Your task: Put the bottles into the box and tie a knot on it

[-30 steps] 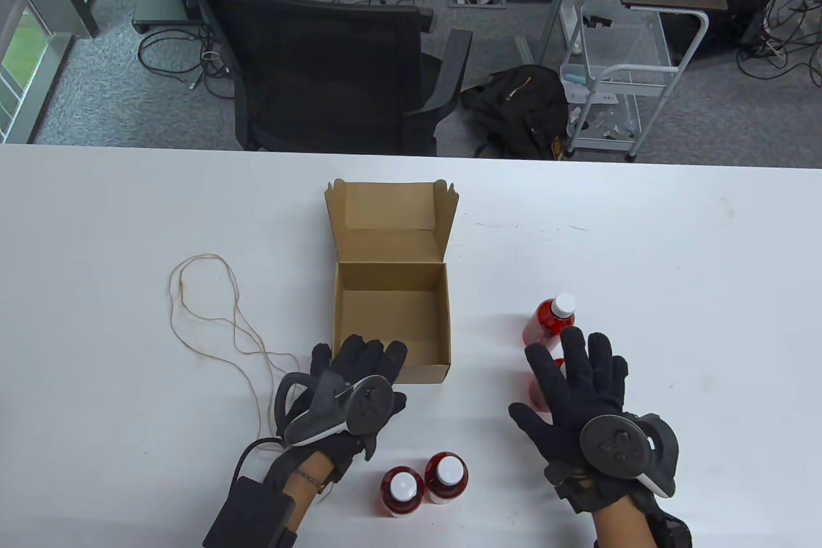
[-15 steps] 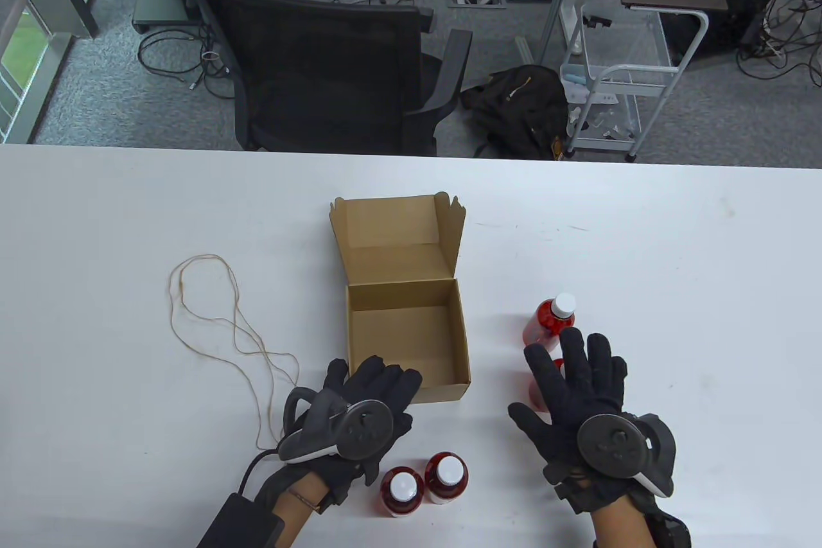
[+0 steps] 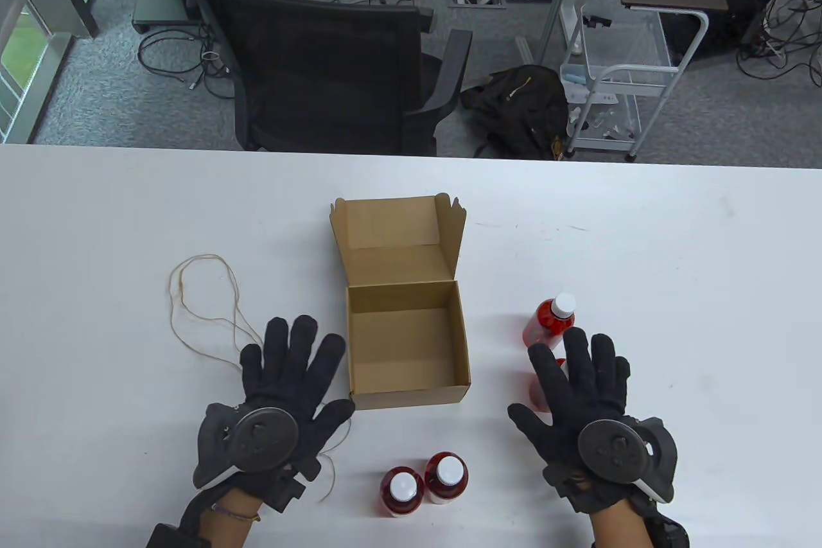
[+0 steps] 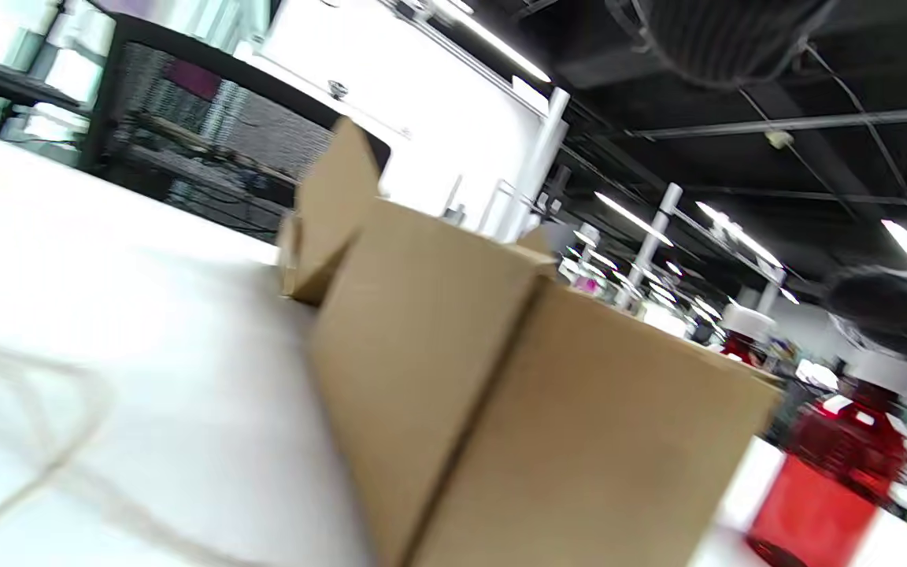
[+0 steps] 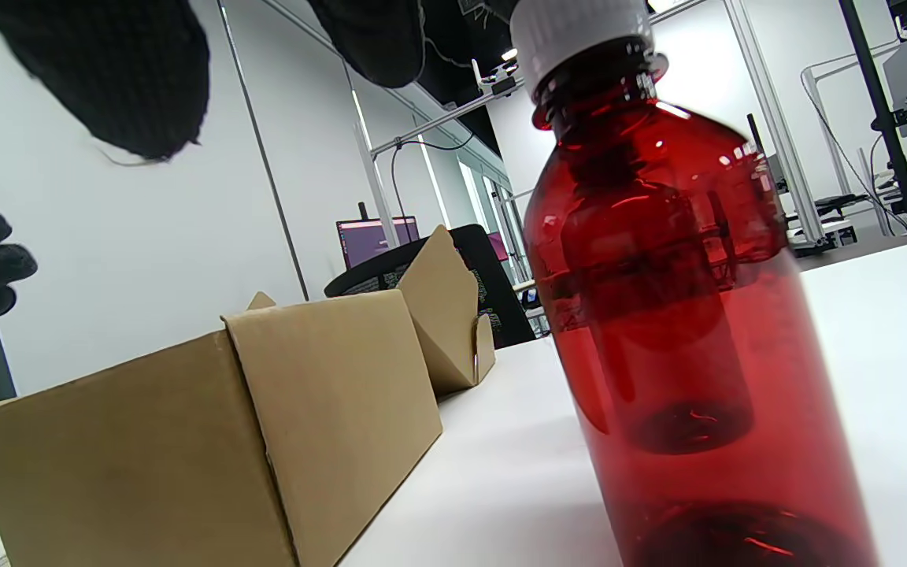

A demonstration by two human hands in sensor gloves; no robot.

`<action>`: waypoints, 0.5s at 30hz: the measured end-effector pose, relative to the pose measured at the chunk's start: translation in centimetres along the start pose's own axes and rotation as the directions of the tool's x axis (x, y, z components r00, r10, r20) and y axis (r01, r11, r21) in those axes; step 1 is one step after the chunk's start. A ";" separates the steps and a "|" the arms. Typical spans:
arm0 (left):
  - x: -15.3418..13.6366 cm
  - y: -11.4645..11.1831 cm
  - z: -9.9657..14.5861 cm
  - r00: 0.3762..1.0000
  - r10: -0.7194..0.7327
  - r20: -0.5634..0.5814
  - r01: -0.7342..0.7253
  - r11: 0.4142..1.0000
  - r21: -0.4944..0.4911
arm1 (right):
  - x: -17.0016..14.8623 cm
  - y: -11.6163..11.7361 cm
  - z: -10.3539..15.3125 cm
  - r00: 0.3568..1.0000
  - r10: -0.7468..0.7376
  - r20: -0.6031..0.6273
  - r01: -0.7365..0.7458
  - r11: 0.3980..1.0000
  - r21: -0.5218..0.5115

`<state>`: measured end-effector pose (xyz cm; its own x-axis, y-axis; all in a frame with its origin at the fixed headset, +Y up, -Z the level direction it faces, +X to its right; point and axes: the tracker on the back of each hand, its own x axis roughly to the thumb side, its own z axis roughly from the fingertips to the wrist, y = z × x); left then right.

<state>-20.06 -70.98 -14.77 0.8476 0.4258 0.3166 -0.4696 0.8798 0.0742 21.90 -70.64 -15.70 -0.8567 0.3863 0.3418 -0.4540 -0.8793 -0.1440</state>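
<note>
An open cardboard box (image 3: 406,342) stands mid-table with its lid folded back, and it is empty. My left hand (image 3: 282,374) lies flat beside its left wall with fingers spread, over the end of a thin string (image 3: 205,310). My right hand (image 3: 571,374) hovers with straight fingers over a red bottle (image 3: 538,384), mostly hidden beneath it. Another red bottle (image 3: 549,319) with a white cap stands just beyond the fingertips. Two more red bottles (image 3: 424,482) stand near the front edge. The right wrist view shows a bottle (image 5: 682,315) close up and the box (image 5: 209,425).
The string loops across the table to the left of the box. Beyond the table's far edge are a black office chair (image 3: 321,60), a backpack (image 3: 520,105) and a white cart (image 3: 616,66) on the floor.
My left hand let go of the box's front wall after sliding it a little right, then moved left and spread flat on the table. The right hand stayed put.
</note>
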 end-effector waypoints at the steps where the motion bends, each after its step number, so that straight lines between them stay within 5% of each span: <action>1: -0.9 -0.5 0.0 1.000 0.016 -0.020 -0.016 0.999 -0.037 | 0.0 -0.1 0.0 1.000 0.003 0.004 -0.003 1.000 -0.010; 7: -2.9 -2.5 -0.2 0.998 -0.004 -0.057 -0.005 0.987 -0.159 | -0.2 -0.4 0.1 1.000 -0.006 0.001 0.006 0.999 -0.048; 15: -2.0 -3.2 -0.4 0.999 -0.040 -0.029 0.034 0.982 -0.184 | 0.5 -2.4 0.6 0.993 -0.067 0.097 0.081 0.986 -0.148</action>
<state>-20.18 -74.62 -16.02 0.8725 0.3966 0.2855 -0.3874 0.9174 -0.0906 22.67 -68.51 -14.64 -0.7965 0.4157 0.4391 -0.5532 -0.7940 -0.2519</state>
